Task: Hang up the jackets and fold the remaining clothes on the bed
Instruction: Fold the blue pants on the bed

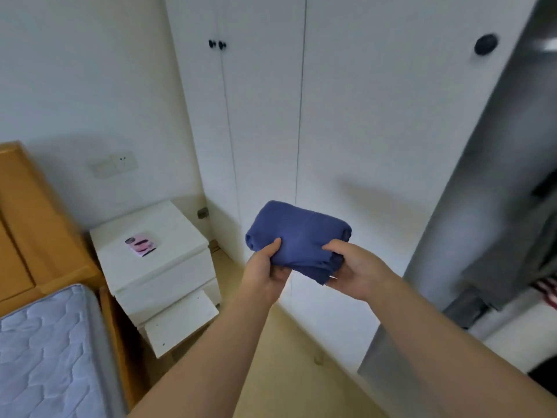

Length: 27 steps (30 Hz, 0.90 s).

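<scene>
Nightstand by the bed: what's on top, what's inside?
On top of the white nightstand lies one small pink-and-black flat item, maybe a phone. Drawer fronts cover the insides; the lowest front hangs tilted, contents unseen.

The blue bundle [298, 233] hides the fingers beneath it, left hand [265, 273] and right hand [357, 271] alike. Right of my grip, the grey panel [482, 206] is blurred and cut off.

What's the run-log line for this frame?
left hand: grips folded blue garment | right hand: grips it too | position: in air, before white wardrobe | stage: folded, not set down
</scene>
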Tool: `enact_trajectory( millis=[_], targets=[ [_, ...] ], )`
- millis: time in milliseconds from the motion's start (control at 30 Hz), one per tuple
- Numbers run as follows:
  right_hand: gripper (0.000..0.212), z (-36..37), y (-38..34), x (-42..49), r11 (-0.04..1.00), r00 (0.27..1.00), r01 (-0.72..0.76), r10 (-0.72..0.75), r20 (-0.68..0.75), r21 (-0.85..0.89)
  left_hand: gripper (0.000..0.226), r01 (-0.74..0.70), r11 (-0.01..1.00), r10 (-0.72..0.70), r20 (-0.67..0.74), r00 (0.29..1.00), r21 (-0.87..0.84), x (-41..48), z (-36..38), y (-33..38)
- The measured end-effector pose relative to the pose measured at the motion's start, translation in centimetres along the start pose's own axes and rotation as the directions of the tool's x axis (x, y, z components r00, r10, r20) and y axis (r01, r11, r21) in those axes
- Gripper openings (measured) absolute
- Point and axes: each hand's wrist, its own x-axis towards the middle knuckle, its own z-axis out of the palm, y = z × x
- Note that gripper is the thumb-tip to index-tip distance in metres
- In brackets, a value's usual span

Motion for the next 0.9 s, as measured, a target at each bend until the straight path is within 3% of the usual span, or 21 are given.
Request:
enact_trajectory(
  millis=[167, 300, 400, 600, 700, 767, 900],
  targets=[
    [0.016, 1.2, -12.0, -6.6, 0.959, 0.968, 0.211, -0.232, -0.094, -0.191, 0.035, -0.067, 0.983, 0.030, 0.214, 0.976, 0.172, -2.1, 9.0, 7.1],
    [0.019, 1.4, -18.4, -10.7, 0.852, 0.891, 0.363, -0.436, -0.126, -0.377, 0.039, -0.113, 0.933, -0.035, 0.398, 0.917, 0.341, -3.6, 15.1, 11.4],
    [0.013, 1.0, -22.1, -13.5, 0.803, 0.824, 0.424, -0.534, -0.190, -0.418, 0.049, -0.145, 0.905, -0.077, 0.487, 0.870, 0.400, -4.6, 19.5, 12.5],
    [0.009, -2.6, -27.5, -18.2, 0.732, 0.687, 0.580, -0.676, -0.267, -0.358, 0.046, -0.304, 0.898, 0.008, 0.679, 0.734, 0.319, -5.6, 28.6, 10.6],
    [0.039, -5.5, -30.0, -20.2, 0.694, 0.626, 0.618, -0.718, -0.303, -0.369, 0.058, -0.401, 0.874, 0.066, 0.751, 0.657, 0.274, -6.2, 33.3, 8.6],
    [0.047, -7.4, -31.9, -21.4, 0.665, 0.575, 0.637, -0.747, -0.334, -0.390, 0.056, -0.456, 0.858, 0.111, 0.783, 0.613, 0.235, -6.9, 36.4, 7.3],
    [0.037, -11.8, -37.1, -22.3, 0.610, 0.447, 0.682, -0.784, -0.430, -0.404, 0.061, -0.570, 0.806, 0.225, 0.811, 0.540, 0.156, -7.5, 43.0, 4.6]
  ],
)
